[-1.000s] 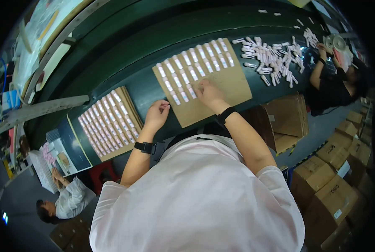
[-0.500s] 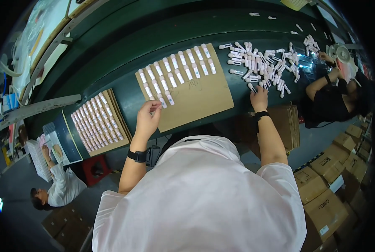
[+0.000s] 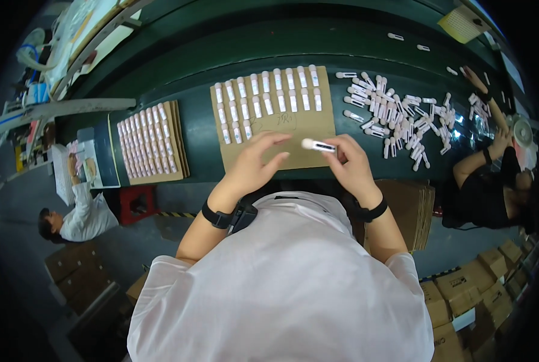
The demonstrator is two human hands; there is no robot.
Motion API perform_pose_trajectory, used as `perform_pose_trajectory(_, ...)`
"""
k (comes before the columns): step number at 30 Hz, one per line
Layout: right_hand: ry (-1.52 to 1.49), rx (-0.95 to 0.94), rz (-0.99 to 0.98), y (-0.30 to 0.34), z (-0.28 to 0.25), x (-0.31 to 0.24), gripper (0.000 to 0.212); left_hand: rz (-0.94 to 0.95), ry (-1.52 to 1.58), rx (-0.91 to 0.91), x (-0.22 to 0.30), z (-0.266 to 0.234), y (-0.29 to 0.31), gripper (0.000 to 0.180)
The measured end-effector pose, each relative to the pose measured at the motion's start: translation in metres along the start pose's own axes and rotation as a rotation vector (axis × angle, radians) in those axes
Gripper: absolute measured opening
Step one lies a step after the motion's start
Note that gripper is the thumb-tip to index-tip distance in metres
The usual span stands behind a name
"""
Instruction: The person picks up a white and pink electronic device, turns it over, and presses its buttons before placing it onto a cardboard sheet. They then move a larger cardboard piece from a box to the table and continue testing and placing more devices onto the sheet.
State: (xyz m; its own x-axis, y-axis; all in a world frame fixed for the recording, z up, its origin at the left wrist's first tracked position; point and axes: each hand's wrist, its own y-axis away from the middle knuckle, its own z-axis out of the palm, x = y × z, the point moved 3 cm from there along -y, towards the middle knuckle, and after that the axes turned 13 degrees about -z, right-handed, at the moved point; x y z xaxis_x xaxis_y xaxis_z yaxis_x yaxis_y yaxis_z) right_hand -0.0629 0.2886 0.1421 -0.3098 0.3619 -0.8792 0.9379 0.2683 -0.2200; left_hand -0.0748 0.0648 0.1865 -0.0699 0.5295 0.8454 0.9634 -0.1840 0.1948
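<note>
Pinched between the thumb and fingers of my right hand (image 3: pixel 349 161) is a small white tube (image 3: pixel 322 146) with a round pale-pink head and a dark strip along its side. My left hand (image 3: pixel 252 161) hovers over the near edge of the cardboard sheet, thumb and fingers apart and nothing between them. On that cardboard sheet (image 3: pixel 306 123), similar tubes (image 3: pixel 266 90) stand in neat rows, heads toward the far side. The shortest row, of three, ends beside my left fingers. A loose heap of the same tubes (image 3: pixel 402 114) lies to the right on the dark green table.
A stack of cardboard sheets (image 3: pixel 176 136) at the left carries more tubes in rows. One co-worker (image 3: pixel 79 208) sits at far left, another (image 3: pixel 487 187) at far right beside a small fan (image 3: pixel 523 139). Cartons (image 3: pixel 456 289) stand on the floor at lower right.
My right hand has come left from the heap, now with a tube in its fingers. My left hand has left the row's end and opened, moving right.
</note>
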Motion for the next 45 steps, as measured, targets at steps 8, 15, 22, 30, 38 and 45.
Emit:
perform_pose_trajectory(8, -0.029, -0.006, -0.398, -0.026, 0.006, -0.062, 0.024, 0.079, 0.011, -0.053, 0.023, -0.011, 0.015, 0.024)
perform_pose_trajectory(15, -0.008, -0.017, -0.46, -0.03, 0.006, -0.077, 0.026, 0.155, -0.015, 0.043, 0.024, -0.018, 0.024, 0.023)
perform_pose_trajectory(22, 0.02, -0.008, -0.479, -0.031, 0.008, -0.081, 0.025, 0.161, -0.002, 0.03, 0.029, -0.021, 0.025, 0.023)
perform_pose_trajectory(30, 0.023, -0.006, -0.519, -0.032, 0.009, -0.079, 0.025, 0.131, 0.074, 0.021, 0.028, -0.02, 0.026, 0.022)
perform_pose_trajectory(38, -0.092, -0.03, -0.378, -0.027, 0.01, -0.077, 0.026, 0.129, 0.096, 0.041, 0.021, -0.022, 0.029, 0.023)
perform_pose_trajectory(45, 0.077, -0.007, -0.596, -0.032, 0.011, -0.077, 0.028, 0.01, 0.114, 0.046, 0.018, -0.019, 0.031, 0.02)
